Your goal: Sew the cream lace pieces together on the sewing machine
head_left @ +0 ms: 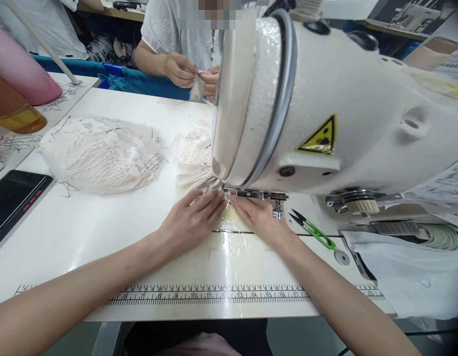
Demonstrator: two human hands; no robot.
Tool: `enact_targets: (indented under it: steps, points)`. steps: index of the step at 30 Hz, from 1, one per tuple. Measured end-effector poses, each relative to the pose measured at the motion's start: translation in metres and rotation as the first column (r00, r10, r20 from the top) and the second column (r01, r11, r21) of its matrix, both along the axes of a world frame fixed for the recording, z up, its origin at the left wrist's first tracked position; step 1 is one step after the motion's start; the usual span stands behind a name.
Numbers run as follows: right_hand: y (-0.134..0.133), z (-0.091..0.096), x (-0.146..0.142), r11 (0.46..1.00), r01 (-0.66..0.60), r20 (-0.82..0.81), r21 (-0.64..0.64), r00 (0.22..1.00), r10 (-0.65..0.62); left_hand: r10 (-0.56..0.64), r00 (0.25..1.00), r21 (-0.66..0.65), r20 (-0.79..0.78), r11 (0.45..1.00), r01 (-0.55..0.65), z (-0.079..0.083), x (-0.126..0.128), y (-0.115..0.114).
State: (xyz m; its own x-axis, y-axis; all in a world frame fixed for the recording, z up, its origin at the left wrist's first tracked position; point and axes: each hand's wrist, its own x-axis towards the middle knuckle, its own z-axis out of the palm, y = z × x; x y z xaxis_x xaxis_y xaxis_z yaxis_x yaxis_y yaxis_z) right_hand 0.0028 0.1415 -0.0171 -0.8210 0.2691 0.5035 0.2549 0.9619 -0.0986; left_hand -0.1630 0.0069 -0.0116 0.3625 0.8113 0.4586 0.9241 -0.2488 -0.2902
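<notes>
Cream lace fabric (194, 153) lies gathered on the sewing machine bed, its near edge bunched under the machine head (251, 99). My left hand (194, 217) holds the lace down beside the needle area, fingers extended close together. From the other side, my right hand (260, 217) reaches in with thumb and fingers at the lace edge. A metal attachment with a knurled screw (277, 207) partly covers the right fingers. The needle and the exact stitching spot are hidden by the head and my fingertips.
A lace pile (103, 155) with dark thread ends sits left, near a phone (17, 202) and pink thread cone (23, 64). Right are green thread snips (314, 230) and a bobbin (341, 257). A printed ruler (210, 294) runs along the front. Opposite, a co-worker's hands (182, 69) hold small fabric.
</notes>
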Motion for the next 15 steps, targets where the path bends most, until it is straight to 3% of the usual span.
enact_targets:
  steps: [5, 15]
  points:
    - [-0.004, -0.004, 0.007, 0.995, 0.026, -0.037, 0.094, 0.999, -0.022, 0.005, 0.997, -0.029, 0.073, 1.000, -0.002, -0.004, -0.002, -0.001]
    - [-0.011, -0.003, 0.006, 0.999, 0.048, 0.083, -0.025, 0.996, -0.046, 0.049, 0.995, -0.001, 0.090, 0.999, -0.049, -0.003, -0.004, 0.003]
